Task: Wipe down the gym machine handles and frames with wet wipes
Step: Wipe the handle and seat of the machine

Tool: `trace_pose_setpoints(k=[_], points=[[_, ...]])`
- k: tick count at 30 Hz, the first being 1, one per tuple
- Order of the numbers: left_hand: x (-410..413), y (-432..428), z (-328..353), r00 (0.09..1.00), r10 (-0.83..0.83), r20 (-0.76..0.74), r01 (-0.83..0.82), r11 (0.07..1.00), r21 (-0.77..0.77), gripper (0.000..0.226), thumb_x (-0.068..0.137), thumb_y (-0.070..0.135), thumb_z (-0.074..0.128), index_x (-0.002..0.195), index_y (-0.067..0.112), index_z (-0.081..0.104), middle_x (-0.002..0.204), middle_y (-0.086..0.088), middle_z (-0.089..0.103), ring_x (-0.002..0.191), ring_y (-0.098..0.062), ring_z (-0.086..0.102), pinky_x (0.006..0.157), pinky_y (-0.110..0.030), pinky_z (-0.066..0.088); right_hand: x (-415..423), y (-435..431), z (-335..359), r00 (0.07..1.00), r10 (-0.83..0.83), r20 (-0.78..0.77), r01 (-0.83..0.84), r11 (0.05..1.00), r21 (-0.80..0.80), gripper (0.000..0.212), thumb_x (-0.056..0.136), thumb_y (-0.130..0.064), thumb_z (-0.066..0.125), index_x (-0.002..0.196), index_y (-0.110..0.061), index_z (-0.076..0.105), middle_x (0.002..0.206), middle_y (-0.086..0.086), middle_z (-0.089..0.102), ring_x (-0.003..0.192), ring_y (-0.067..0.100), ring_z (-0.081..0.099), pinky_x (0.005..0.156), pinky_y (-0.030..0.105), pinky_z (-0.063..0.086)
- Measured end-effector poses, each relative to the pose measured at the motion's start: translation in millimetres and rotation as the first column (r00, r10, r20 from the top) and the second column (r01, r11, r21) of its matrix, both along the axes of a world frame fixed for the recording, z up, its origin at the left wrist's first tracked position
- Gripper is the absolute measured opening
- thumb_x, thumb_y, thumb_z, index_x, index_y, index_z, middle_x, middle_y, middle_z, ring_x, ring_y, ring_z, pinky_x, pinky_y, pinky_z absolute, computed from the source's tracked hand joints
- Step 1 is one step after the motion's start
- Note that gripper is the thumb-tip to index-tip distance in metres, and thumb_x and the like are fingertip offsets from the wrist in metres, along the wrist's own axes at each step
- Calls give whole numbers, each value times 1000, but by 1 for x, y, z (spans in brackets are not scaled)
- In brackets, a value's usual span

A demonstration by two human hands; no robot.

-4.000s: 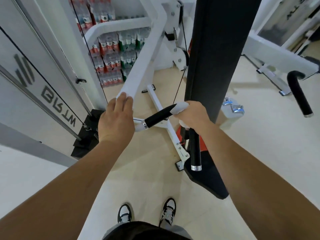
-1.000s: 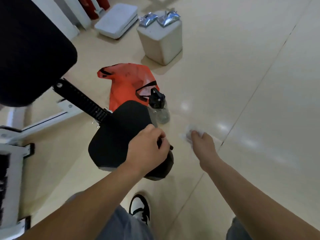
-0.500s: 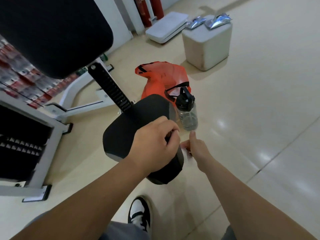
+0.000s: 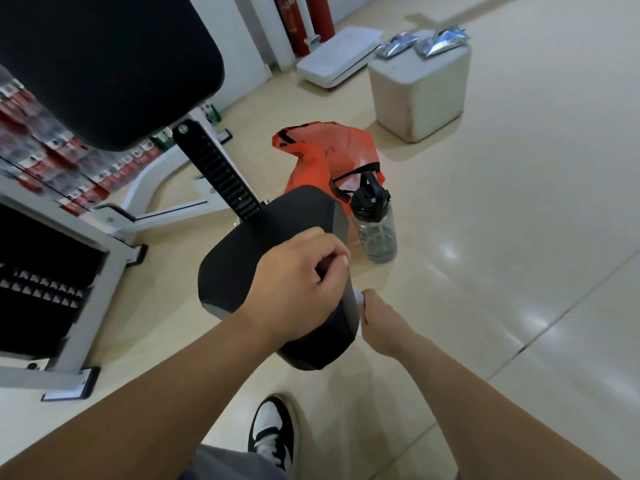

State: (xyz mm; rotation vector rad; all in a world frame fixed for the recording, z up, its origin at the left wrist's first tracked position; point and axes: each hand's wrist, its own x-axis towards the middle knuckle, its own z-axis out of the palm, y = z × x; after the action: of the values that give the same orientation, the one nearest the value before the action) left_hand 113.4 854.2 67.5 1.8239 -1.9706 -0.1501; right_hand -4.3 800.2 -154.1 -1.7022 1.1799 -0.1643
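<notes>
**Still mid-task: seat reached, wiping not yet shown**

Loosely curled, the left hand (image 4: 299, 278) hung over the black seat pad (image 4: 249, 258), apparently holding nothing; the right hand (image 4: 375, 315) was curled at the pad's near edge, pinching a small white wet wipe (image 4: 360, 298) that touched the rim; most of the wipe was hidden. Beyond the hands rose the black notched post (image 4: 221, 174) and the white frame (image 4: 152, 188); no dampness showed on either, so how much was cleaned could not be told. By my judgement, frames and handles remained; a water bottle (image 4: 375, 226) and an orange bag (image 4: 325, 150) sat just beside the seat.
</notes>
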Motion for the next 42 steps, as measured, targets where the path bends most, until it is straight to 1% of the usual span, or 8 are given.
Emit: trace_pose_setpoints(k=[4, 7, 13, 19, 25, 29, 33, 42], points=[[-1, -2, 0, 1000, -7, -3, 7, 1000, 3, 14, 95, 22, 58, 88, 24, 70, 81, 11, 59, 75, -11, 59, 62, -26, 47, 29, -14, -13, 999, 11, -50, -18, 989, -150, 16, 102, -43, 45, 104, -27, 48, 96, -6, 59, 79, 15, 60, 69, 40, 55], [2, -2, 0, 1000, -9, -6, 9, 1000, 23, 13, 96, 19, 60, 89, 25, 70, 82, 13, 59, 78, -10, 60, 65, -26, 48, 37, -21, -12, 996, 59, -67, -69, 985, -159, 14, 103, -38, 46, 106, -24, 47, 94, -5, 59, 80, 20, 62, 71, 41, 54], [3, -4, 0, 999, -18, -27, 19, 998, 53, 13, 97, 19, 61, 91, 25, 70, 82, 14, 59, 78, -10, 60, 65, -27, 48, 3, -5, -7, 997, 63, -43, -64, 998, -14, 23, 110, -39, 35, 107, -16, 40, 103, 11, 62, 88, 31, 61, 76, 42, 46], [2, -5, -2, 1000, -14, -14, 14, 999, 50, 14, 96, 24, 57, 89, 27, 69, 82, 14, 59, 76, -11, 60, 62, -29, 50, 5, -8, -11, 991, 78, -111, -77, 997, 17, 22, 110, -36, 35, 107, -14, 38, 97, 6, 54, 82, 28, 56, 72, 39, 41], [2, -4, -2, 1000, -7, -24, 8, 999, 37, 15, 95, 26, 55, 89, 28, 69, 81, 14, 60, 77, -11, 61, 63, -29, 50, 31, -15, -5, 993, 28, -116, -41, 993, -108, 21, 105, -36, 45, 114, -17, 44, 101, 2, 53, 86, 22, 55, 73, 37, 42], [4, -4, -2, 999, 0, -32, 1, 999, 51, 15, 94, 26, 56, 88, 30, 69, 82, 14, 60, 78, -10, 61, 63, -26, 48, 53, -27, -23, 995, 25, -97, -43, 981, -189, 18, 102, -41, 43, 111, -25, 47, 94, -5, 56, 93, 25, 68, 71, 37, 50], [5, -4, -2, 999, 1, -34, 0, 999, 49, 14, 96, 21, 60, 89, 29, 69, 80, 15, 58, 78, -11, 60, 63, -21, 43, 37, -24, -19, 994, 78, -76, -88, 987, -137, 23, 104, -42, 45, 108, -20, 49, 92, -5, 56, 85, 19, 63, 74, 38, 50], [5, -4, -3, 998, 7, -62, -4, 999, 41, 14, 97, 20, 62, 90, 28, 70, 82, 14, 60, 80, -10, 61, 66, -30, 50, 6, -30, -4, 998, 40, 55, -50, 979, 198, 43, 104, -57, 42, 111, -18, 60, 109, 6, 65, 90, 20, 57, 79, 36, 47]])
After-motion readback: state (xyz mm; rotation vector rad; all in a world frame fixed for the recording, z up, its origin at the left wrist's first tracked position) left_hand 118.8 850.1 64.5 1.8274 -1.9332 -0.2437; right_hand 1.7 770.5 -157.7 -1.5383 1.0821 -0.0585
